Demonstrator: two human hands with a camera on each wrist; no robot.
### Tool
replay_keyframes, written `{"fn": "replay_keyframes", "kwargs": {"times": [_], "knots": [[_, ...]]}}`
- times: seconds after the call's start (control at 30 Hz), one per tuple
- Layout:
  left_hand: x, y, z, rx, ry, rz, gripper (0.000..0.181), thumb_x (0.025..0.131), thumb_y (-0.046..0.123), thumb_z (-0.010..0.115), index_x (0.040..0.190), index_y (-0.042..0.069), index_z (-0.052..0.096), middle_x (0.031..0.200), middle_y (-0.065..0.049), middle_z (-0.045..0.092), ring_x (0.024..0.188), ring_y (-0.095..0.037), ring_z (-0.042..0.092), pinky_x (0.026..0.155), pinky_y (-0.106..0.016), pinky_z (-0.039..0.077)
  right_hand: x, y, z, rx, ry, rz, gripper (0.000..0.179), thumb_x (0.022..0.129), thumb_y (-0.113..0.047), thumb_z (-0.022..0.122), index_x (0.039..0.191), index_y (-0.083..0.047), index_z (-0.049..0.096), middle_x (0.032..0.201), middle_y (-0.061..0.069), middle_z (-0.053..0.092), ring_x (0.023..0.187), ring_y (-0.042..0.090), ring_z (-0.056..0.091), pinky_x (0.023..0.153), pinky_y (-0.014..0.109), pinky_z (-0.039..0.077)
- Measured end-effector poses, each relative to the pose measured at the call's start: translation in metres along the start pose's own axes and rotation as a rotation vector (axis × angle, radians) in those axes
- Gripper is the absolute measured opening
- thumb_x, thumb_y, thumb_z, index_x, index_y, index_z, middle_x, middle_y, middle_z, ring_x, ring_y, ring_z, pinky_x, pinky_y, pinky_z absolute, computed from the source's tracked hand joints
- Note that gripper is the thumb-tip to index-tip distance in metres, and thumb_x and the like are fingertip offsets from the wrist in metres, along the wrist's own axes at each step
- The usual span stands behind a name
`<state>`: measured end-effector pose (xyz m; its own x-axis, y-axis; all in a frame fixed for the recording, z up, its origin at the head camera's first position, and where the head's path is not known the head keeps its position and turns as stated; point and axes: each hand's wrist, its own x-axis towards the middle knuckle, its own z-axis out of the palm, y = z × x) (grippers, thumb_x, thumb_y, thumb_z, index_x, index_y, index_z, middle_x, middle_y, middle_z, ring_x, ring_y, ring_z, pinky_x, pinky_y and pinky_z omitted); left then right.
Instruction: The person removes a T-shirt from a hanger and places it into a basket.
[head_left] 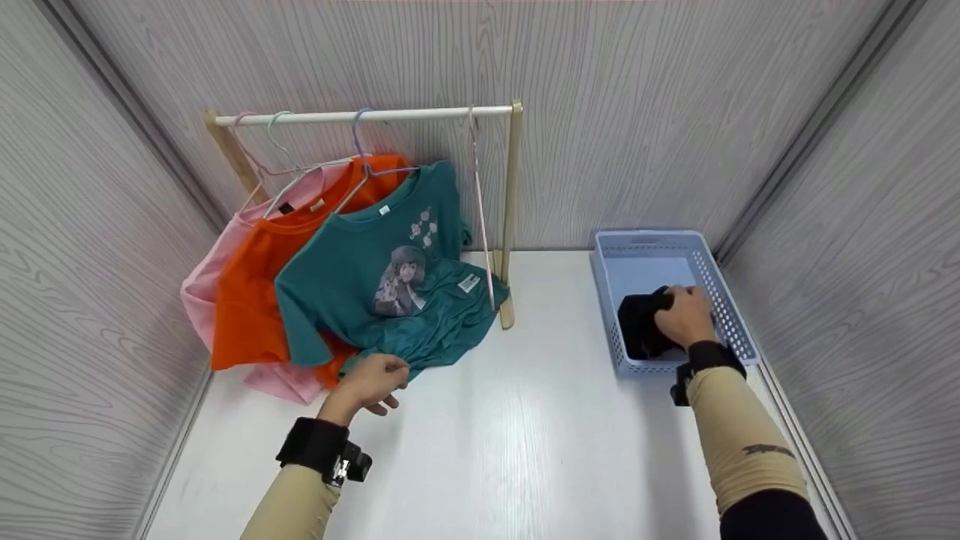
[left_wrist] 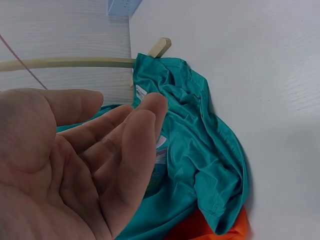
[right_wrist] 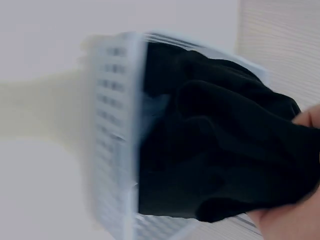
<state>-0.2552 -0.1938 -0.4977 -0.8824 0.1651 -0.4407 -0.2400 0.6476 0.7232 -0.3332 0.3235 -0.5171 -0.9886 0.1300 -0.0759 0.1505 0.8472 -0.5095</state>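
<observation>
In the head view my right hand (head_left: 686, 315) pinches a black cloth (head_left: 639, 324) inside the light blue basket (head_left: 613, 262). The right wrist view shows that bunched black cloth (right_wrist: 225, 145) between thumb and fingers, filling much of the basket. My left hand (head_left: 373, 382) hovers by the lower edge of a teal T-shirt (head_left: 349, 262), its fingers loosely bent and nothing in them. In the left wrist view the palm of that hand (left_wrist: 85, 165) faces up before the teal fabric (left_wrist: 185, 150). The T-shirt hangs from a purple hanger (head_left: 358, 139), its lower part crumpled on the table.
A rack with a white rail (head_left: 427, 114) and wooden posts (head_left: 513, 187) stands at the back left. An orange shirt (head_left: 251, 300) and a pink shirt (head_left: 199, 300) hang behind the teal one. A bare pink hanger (head_left: 480, 202) hangs near the right post. Grey panels wall the table (head_left: 510, 420).
</observation>
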Motion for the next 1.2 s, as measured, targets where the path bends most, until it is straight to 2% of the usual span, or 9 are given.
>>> {"fn": "replay_keyframes", "kwargs": {"times": [0.13, 0.23, 0.37, 0.43, 0.67, 0.87, 0.97, 1.07, 1.2], "knots": [[0.0, 0.0, 0.002, -0.004, 0.001, 0.0, 0.038, 0.102, 0.021, 0.048, 0.131, -0.001, 0.056, 0.111, -0.018, 0.067, 0.072, -0.023, 0.069, 0.062, -0.037, 0.061, -0.009, 0.006, 0.03, -0.027, -0.19, -0.019, 0.055, 0.086, -0.011, 0.039, 0.138, 0.006, 0.042, 0.147, 0.039, 0.02, 0.132, 0.061, 0.023, 0.105, 0.071, 0.03], [0.001, 0.0, 0.002, -0.006, -0.012, -0.006, 0.039, 0.102, 0.022, 0.047, 0.132, -0.001, 0.054, 0.113, -0.018, 0.067, 0.074, -0.023, 0.069, 0.064, -0.038, 0.061, -0.013, 0.004, 0.044, -0.077, -0.282, -0.048, 0.052, 0.088, -0.01, 0.039, 0.136, 0.006, 0.047, 0.146, 0.038, 0.029, 0.131, 0.058, 0.031, 0.105, 0.067, 0.034], [-0.001, -0.002, 0.003, -0.008, -0.017, -0.019, 0.039, 0.102, 0.023, 0.048, 0.133, 0.0, 0.054, 0.115, -0.019, 0.066, 0.077, -0.024, 0.069, 0.067, -0.038, 0.061, -0.017, -0.001, 0.06, -0.095, -0.354, -0.091, 0.05, 0.089, -0.009, 0.038, 0.135, 0.007, 0.05, 0.141, 0.034, 0.043, 0.129, 0.052, 0.041, 0.105, 0.062, 0.039], [-0.002, -0.002, 0.004, -0.009, -0.017, -0.022, 0.039, 0.102, 0.023, 0.047, 0.133, 0.001, 0.054, 0.117, -0.02, 0.066, 0.077, -0.024, 0.069, 0.067, -0.038, 0.061, -0.018, -0.002, 0.068, -0.076, -0.366, -0.096, 0.051, 0.088, -0.009, 0.038, 0.135, 0.006, 0.049, 0.142, 0.034, 0.041, 0.13, 0.053, 0.039, 0.105, 0.062, 0.038], [-0.003, -0.003, 0.005, -0.013, -0.017, -0.021, 0.037, 0.102, 0.022, 0.048, 0.131, 0.001, 0.056, 0.114, -0.019, 0.067, 0.074, -0.023, 0.07, 0.064, -0.038, 0.061, -0.024, 0.002, 0.086, 0.023, -0.229, -0.07, 0.066, 0.084, -0.004, 0.044, 0.146, -0.001, 0.022, 0.154, 0.034, 0.006, 0.138, 0.059, 0.014, 0.107, 0.073, 0.026], [-0.004, -0.005, 0.003, 0.001, -0.005, -0.018, 0.036, 0.102, 0.022, 0.048, 0.13, 0.001, 0.056, 0.113, -0.018, 0.067, 0.073, -0.023, 0.07, 0.063, -0.037, 0.061, -0.028, 0.011, 0.083, -0.327, -0.055, 0.001, 0.068, 0.089, -0.009, 0.061, 0.148, -0.004, 0.028, 0.154, 0.033, 0.011, 0.131, 0.058, 0.028, 0.087, 0.074, 0.042], [-0.005, -0.005, 0.003, 0.001, -0.013, -0.02, 0.038, 0.102, 0.022, 0.048, 0.132, 0.001, 0.055, 0.114, -0.018, 0.067, 0.074, -0.023, 0.069, 0.064, -0.037, 0.061, -0.029, 0.014, 0.079, -0.377, 0.012, 0.021, 0.063, 0.087, -0.006, 0.064, 0.142, 0.003, 0.033, 0.143, 0.039, 0.025, 0.122, 0.059, 0.036, 0.08, 0.069, 0.048], [-0.006, -0.005, 0.003, -0.004, -0.024, -0.019, 0.038, 0.102, 0.022, 0.048, 0.133, 0.001, 0.054, 0.115, -0.018, 0.067, 0.074, -0.022, 0.07, 0.065, -0.037, 0.061, -0.03, 0.016, 0.076, -0.307, -0.009, -0.003, 0.054, 0.089, -0.001, 0.059, 0.136, 0.011, 0.037, 0.132, 0.043, 0.035, 0.117, 0.061, 0.039, 0.083, 0.067, 0.048], [-0.007, -0.005, 0.002, -0.01, -0.03, -0.002, 0.038, 0.102, 0.022, 0.049, 0.133, 0.001, 0.055, 0.115, -0.018, 0.067, 0.074, -0.024, 0.07, 0.063, -0.037, 0.061, -0.034, 0.013, 0.074, -0.21, -0.129, -0.046, 0.055, 0.09, -0.001, 0.053, 0.139, 0.015, 0.034, 0.13, 0.046, 0.038, 0.117, 0.063, 0.041, 0.096, 0.067, 0.042]]}}
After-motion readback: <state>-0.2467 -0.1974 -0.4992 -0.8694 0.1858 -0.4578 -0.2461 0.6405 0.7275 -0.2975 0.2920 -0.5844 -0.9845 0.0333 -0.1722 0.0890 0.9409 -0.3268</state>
